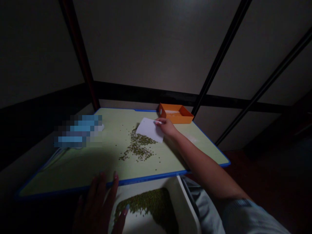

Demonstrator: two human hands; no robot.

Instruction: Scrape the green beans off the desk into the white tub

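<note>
White bin (179, 198) — green grains (167, 208) inside | orange tray (179, 119) — whitish contents (173, 112)

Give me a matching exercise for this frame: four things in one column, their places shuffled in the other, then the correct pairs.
1. white sheet
2. orange box
3. white bin
4. left hand

A. at the near edge of the table
B. on the table's far side
C. at the bin's left side
D. in the right hand

Pairs: 1-D, 2-B, 3-A, 4-C
</note>
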